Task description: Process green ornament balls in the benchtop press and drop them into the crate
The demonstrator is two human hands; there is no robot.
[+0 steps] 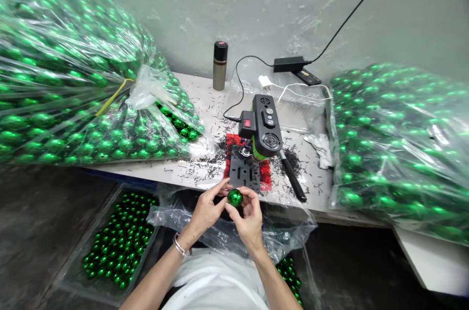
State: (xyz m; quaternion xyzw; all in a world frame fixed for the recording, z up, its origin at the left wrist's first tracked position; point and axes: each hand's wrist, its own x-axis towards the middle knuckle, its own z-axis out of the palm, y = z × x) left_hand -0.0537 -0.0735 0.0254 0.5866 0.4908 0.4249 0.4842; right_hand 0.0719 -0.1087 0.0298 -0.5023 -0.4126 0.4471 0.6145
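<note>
A shiny green bauble point(235, 197) is between my two hands, just in front of the table's near edge. My right hand point(249, 217) grips it from the right, thumb below and fingers curled round the far side. My left hand point(208, 208) closes on its left side, thumb and fingertips against it. A silver bangle circles my left wrist. Just beyond my hands stands a small black machine point(267, 124) with a red switch. Its dark slotted base plate point(244, 173) rests on a red mat point(266, 180).
Clear bags of green baubles point(73, 119) point(388, 154) flank the table. A black-handled tool point(293, 178) lies right of the machine, among scattered black bits. Behind stand a flask point(220, 68) and a power adapter point(289, 64). A bin point(69, 276) of baubles sits lower left.
</note>
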